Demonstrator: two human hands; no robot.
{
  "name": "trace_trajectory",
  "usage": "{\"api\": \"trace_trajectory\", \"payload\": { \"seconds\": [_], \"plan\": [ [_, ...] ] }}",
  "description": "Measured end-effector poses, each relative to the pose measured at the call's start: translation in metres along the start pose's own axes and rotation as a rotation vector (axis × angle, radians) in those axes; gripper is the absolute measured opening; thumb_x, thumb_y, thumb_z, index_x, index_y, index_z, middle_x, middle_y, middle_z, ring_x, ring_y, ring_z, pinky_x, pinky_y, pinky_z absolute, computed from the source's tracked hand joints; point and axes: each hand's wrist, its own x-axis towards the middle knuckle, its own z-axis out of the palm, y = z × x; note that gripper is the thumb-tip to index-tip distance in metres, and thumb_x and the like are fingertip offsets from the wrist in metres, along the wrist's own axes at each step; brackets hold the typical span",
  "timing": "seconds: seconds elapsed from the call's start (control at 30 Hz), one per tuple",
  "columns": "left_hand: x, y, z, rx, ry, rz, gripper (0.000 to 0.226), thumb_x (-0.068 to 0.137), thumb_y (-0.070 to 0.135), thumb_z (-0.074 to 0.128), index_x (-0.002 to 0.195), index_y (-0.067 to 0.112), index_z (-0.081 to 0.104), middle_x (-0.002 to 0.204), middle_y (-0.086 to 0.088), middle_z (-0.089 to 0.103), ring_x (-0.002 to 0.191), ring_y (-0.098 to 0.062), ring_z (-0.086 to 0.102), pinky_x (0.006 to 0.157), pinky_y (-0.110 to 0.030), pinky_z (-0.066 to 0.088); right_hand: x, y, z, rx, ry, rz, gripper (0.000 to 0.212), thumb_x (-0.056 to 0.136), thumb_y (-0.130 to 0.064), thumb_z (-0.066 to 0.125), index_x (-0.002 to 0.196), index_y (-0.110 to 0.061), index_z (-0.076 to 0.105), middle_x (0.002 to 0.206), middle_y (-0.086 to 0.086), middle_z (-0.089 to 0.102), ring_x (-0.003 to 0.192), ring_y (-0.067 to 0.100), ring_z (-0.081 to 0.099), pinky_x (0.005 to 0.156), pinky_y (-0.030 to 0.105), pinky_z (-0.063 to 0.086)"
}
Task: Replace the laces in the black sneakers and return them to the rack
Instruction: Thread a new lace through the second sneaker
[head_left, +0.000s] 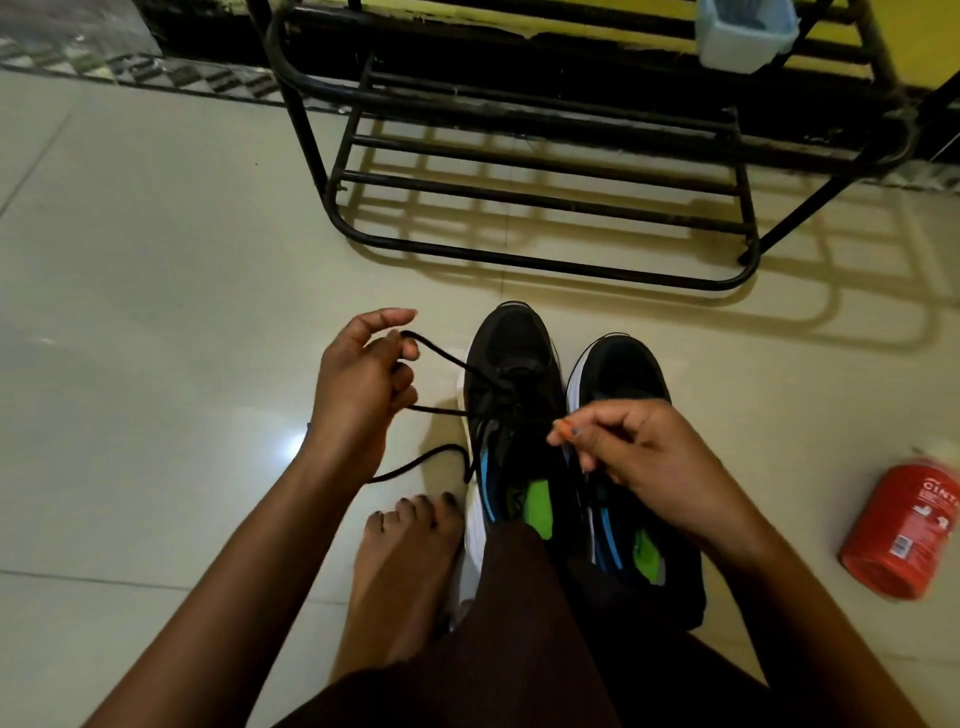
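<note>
Two black sneakers stand side by side on the pale tiled floor (156, 249), toes pointing at the black metal rack (519, 260) just beyond them. Your left hand (358, 395) is out to the left of the nearer-left sneaker (511, 353), fingers curled, its grip closed round a loop of the black lace (441, 356). From there the lace runs taut into the eyelets, and a slack tail lies on the floor below your wrist. Your right hand (639, 457) hovers over the other sneaker (623, 369), thumb and forefinger pinched tight on what looks like the lace's other end, at an orange tip. Your bare foot (400, 561) rests beside the left shoe. A red bottle (904, 535) lies on its side, well apart on the right.
</note>
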Motion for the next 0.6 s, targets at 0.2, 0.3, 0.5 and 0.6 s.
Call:
{"api": "trace_trajectory", "payload": {
  "seconds": [0.2, 0.3, 0.5, 0.6],
  "plan": [
    [0.007, -0.018, -0.012, 0.502, 0.030, 0.207, 0.031, 0.096, 0.006, 0.038, 0.092, 0.025, 0.061, 0.069, 0.005, 0.056, 0.048, -0.007, 0.039, 0.050, -0.022, 0.035, -0.004, 0.003, -0.015, -0.126, 0.156, 0.005, 0.013, 0.078, -0.022, 0.071, 0.068, -0.030, 0.072, 0.065, -0.005, 0.070, 0.062, 0.007, 0.064, 0.060, 0.022, 0.049],
    [0.009, -0.023, -0.011, 0.642, 0.026, 0.287, 0.030, 0.096, 0.006, 0.037, 0.094, 0.025, 0.060, 0.070, 0.007, 0.058, 0.048, -0.005, 0.042, 0.049, -0.015, 0.035, -0.005, 0.002, -0.014, -0.114, 0.258, 0.011, 0.010, 0.070, -0.025, 0.076, 0.062, -0.028, 0.072, 0.063, -0.006, 0.070, 0.061, 0.007, 0.065, 0.060, 0.020, 0.049],
    [0.010, -0.027, -0.016, 0.793, 0.041, 0.369, 0.028, 0.096, 0.003, 0.037, 0.099, 0.018, 0.060, 0.072, 0.005, 0.060, 0.043, 0.000, 0.046, 0.045, -0.008, 0.033, -0.004, 0.011, -0.020, -0.201, 0.161, 0.072, 0.019, 0.080, -0.015, 0.070, 0.075, -0.033, 0.071, 0.075, -0.015, 0.070, 0.075, -0.004, 0.064, 0.068, 0.005, 0.047],
    [0.010, -0.028, -0.019, 0.830, 0.044, 0.400, 0.028, 0.095, 0.002, 0.037, 0.102, 0.016, 0.061, 0.074, 0.003, 0.061, 0.045, 0.001, 0.047, 0.045, -0.008, 0.033, -0.004, 0.013, -0.020, -0.228, 0.150, 0.080, 0.019, 0.083, -0.012, 0.067, 0.081, -0.030, 0.072, 0.078, -0.020, 0.067, 0.077, -0.011, 0.061, 0.068, 0.000, 0.043]
  ]
}}
